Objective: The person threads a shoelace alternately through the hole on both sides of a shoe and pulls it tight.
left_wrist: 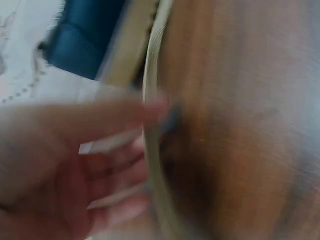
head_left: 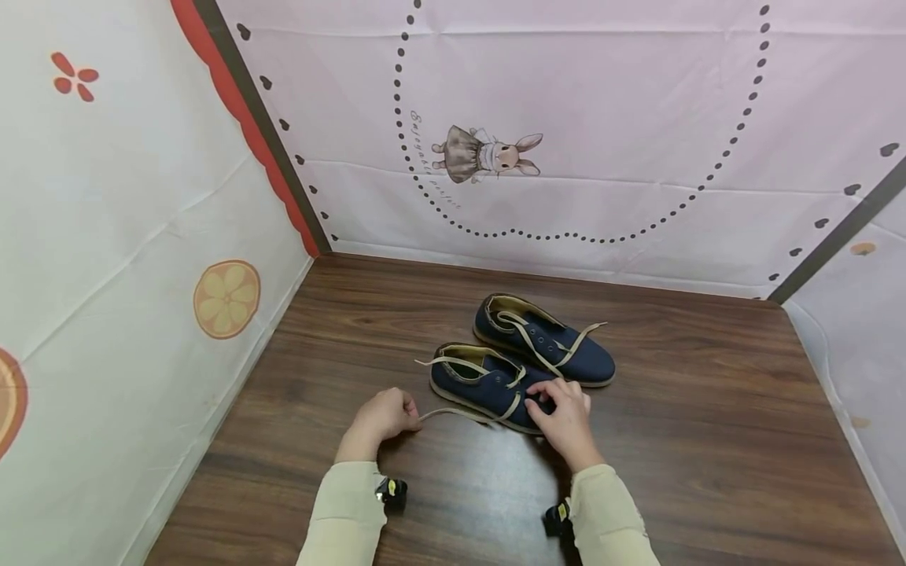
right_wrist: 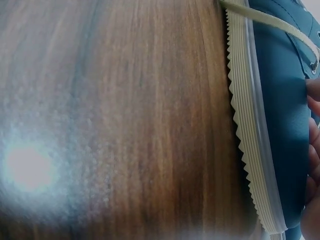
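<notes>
Two navy canvas shoes with tan laces and soles stand side by side on the floor: the near shoe (head_left: 467, 387) and the far shoe (head_left: 583, 365). My left hand (head_left: 385, 414) pinches the near shoe's loose shoelace (head_left: 453, 410) to the left of it. In the left wrist view, the lace (left_wrist: 152, 65) passes between the thumb and the blurred fingers. My right hand (head_left: 564, 417) has its thumb and curled fingers on the near shoe's front part. Its fingertips (right_wrist: 313, 90) touch the upper at the right wrist view's edge; exactly what they grip is partly hidden.
The dark wood-grain floor (head_left: 708, 409) lies under both shoes. Printed cloth walls stand behind (head_left: 602, 118) and at the left (head_left: 106, 196). Another lace end (head_left: 442, 360) lies over the near shoe's opening. The far shoe's lace (head_left: 580, 339) is loose too.
</notes>
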